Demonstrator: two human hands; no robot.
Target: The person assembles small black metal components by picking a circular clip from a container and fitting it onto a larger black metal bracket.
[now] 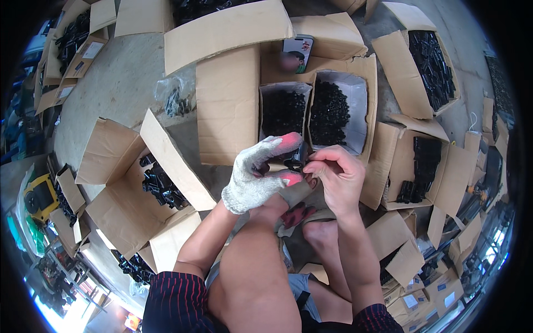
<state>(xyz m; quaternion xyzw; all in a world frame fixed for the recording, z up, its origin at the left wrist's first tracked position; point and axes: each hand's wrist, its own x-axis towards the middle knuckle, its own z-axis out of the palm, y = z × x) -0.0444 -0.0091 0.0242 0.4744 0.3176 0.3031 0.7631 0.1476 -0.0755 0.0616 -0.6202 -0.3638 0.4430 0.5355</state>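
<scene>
My left hand (256,173), in a white knit glove with pink-red fingertips, is curled around a small black part (294,162) with a rounded, ring-like end. Bare, my right hand (340,173) pinches thumb against fingers right beside that end; whatever sits in the pinch is too small to make out. Just beyond both hands stand two white-lined trays, a left tray (308,91) and a right tray (360,100), holding heaps of small black pieces (328,114). They sit inside an open cardboard box (227,105).
A phone (300,51) leans at the box's back. Open cartons of black parts surround me: a left carton (119,213), a right carton (408,161) and a far-right carton (401,66). A clear plastic bag (176,95) lies on the grey floor. My bare knees are below my hands.
</scene>
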